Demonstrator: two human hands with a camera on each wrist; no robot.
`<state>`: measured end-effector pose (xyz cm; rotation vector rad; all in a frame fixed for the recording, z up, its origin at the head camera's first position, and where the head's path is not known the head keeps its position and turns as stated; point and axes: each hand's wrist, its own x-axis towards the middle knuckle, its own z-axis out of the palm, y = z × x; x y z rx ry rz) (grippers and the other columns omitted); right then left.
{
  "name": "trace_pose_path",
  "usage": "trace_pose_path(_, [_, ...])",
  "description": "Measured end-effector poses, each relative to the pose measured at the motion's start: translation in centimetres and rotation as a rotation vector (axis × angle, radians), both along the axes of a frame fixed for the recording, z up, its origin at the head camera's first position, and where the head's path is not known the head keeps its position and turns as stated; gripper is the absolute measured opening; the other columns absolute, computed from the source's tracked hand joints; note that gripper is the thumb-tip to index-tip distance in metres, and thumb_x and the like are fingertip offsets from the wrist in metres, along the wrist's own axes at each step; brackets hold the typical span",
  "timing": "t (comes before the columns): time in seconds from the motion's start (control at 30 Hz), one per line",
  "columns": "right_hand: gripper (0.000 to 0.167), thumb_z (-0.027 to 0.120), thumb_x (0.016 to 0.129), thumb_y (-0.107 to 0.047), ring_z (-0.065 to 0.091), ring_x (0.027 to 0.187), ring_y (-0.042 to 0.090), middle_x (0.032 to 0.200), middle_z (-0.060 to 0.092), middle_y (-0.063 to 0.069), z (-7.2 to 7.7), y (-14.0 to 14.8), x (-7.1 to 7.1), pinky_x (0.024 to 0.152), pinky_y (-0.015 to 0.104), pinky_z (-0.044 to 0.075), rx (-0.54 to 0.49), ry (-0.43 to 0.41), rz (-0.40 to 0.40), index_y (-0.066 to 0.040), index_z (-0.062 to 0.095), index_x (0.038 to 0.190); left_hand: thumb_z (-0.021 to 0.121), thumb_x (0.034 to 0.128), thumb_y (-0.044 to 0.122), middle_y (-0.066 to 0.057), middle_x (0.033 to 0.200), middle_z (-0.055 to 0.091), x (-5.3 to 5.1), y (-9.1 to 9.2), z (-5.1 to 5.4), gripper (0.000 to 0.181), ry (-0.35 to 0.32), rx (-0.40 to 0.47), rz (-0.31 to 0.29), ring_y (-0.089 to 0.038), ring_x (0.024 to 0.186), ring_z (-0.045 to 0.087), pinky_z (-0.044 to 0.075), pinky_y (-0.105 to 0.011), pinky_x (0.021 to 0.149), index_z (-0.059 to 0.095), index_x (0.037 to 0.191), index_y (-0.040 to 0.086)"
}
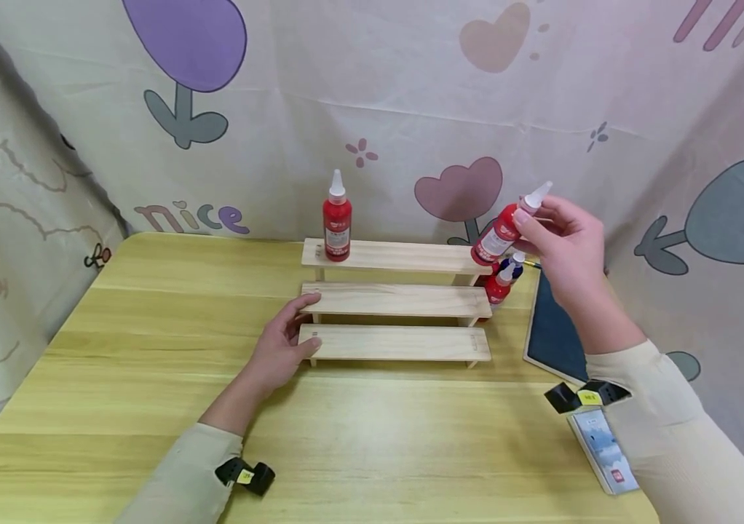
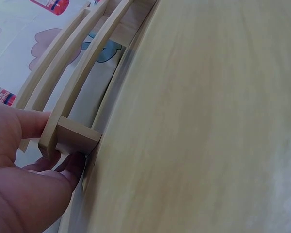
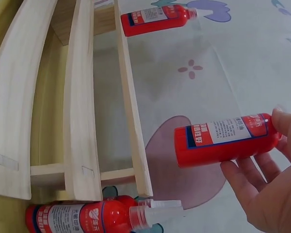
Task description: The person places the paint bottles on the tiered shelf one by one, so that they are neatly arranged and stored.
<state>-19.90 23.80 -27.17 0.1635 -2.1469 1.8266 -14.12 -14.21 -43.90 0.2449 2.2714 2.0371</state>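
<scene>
A three-tier wooden display rack (image 1: 398, 300) stands on the table. My left hand (image 1: 282, 342) grips its left end, the thumb on the lowest tier and a finger reaching the middle one; the left wrist view shows this hand (image 2: 34, 170) around the end of a board. With my right hand (image 1: 571, 244) I hold a red bottle (image 1: 496, 236) with a white pointed cap, tilted, by the right end of the top tier. In the right wrist view, the held bottle (image 3: 225, 138) is apart from the rack. Another red bottle (image 1: 337, 225) stands upright at the top tier's left.
More bottles, including a red one (image 1: 498, 287) and a dark blue one (image 1: 512, 263), are behind the rack's right end. A dark flat board (image 1: 552, 331) and a pale blue box (image 1: 603, 451) lie at the right. A patterned cloth (image 1: 372, 109) hangs behind the table (image 1: 149, 364).
</scene>
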Motion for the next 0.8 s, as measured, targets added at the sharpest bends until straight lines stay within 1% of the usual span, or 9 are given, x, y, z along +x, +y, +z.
trace_pose_path(0.13, [0.037, 0.076, 0.089, -0.024, 0.061, 0.105, 0.025, 0.118, 0.064, 0.013, 0.0, -0.8, -1.2, 0.075, 0.024, 0.057, 0.041, -0.020, 0.014, -0.010, 0.072, 0.123, 0.061, 0.0904, -0.014, -0.008, 0.154, 0.036, 0.0, 0.0, 0.0, 0.068, 0.007, 0.004, -0.003, -0.033, 0.135, 0.038, 0.022, -0.046, 0.117, 0.046, 0.149, 0.017])
trace_pose_path(0.2, [0.036, 0.076, 0.090, -0.023, 0.062, 0.104, 0.025, 0.116, 0.065, 0.013, -0.1, -1.0, -1.7, 0.075, 0.025, 0.057, 0.049, -0.025, 0.021, -0.008, 0.072, 0.122, 0.061, 0.0904, -0.014, -0.007, 0.154, 0.036, 0.0, 0.0, 0.0, 0.067, 0.006, 0.005, -0.006, -0.033, 0.135, 0.039, 0.022, -0.046, 0.117, 0.046, 0.149, 0.016])
trace_pose_path(0.37, [0.036, 0.074, 0.092, -0.025, 0.060, 0.107, 0.023, 0.118, 0.062, 0.012, -0.6, -1.2, -2.6, 0.077, 0.025, 0.057, 0.108, -0.057, 0.024, -0.011, 0.070, 0.125, 0.062, 0.0905, -0.014, -0.008, 0.153, 0.037, 0.0, 0.0, 0.1, 0.067, 0.006, 0.008, -0.008, -0.033, 0.134, 0.039, 0.023, -0.046, 0.116, 0.046, 0.148, 0.016])
trace_pose_path(0.53, [0.042, 0.072, 0.093, -0.029, 0.059, 0.109, 0.023, 0.122, 0.061, 0.010, -1.2, -1.4, -3.3, 0.080, 0.025, 0.056, 0.178, -0.074, 0.037, -0.010, 0.067, 0.130, 0.062, 0.0906, -0.013, -0.008, 0.153, 0.037, 0.0, 0.0, 0.0, 0.067, 0.002, -0.002, -0.006, -0.033, 0.135, 0.040, 0.024, -0.047, 0.116, 0.046, 0.148, 0.018])
trace_pose_path(0.63, [0.043, 0.072, 0.093, -0.030, 0.060, 0.108, 0.023, 0.122, 0.061, 0.009, -1.6, -1.5, -3.7, 0.081, 0.026, 0.056, 0.204, -0.073, 0.054, -0.009, 0.067, 0.131, 0.062, 0.0901, -0.013, -0.008, 0.153, 0.038, -0.1, 0.0, -0.1, 0.068, 0.003, -0.004, -0.003, -0.033, 0.134, 0.041, 0.027, -0.047, 0.115, 0.046, 0.148, 0.019])
trace_pose_path(0.8, [0.044, 0.071, 0.094, -0.030, 0.059, 0.109, 0.024, 0.123, 0.061, 0.010, -1.6, -1.7, -4.1, 0.085, 0.029, 0.055, 0.260, -0.085, 0.092, -0.009, 0.065, 0.133, 0.062, 0.0894, -0.014, -0.008, 0.151, 0.039, -0.1, -0.1, -0.3, 0.069, 0.013, 0.001, -0.003, -0.031, 0.132, 0.043, 0.032, -0.046, 0.112, 0.047, 0.148, 0.019])
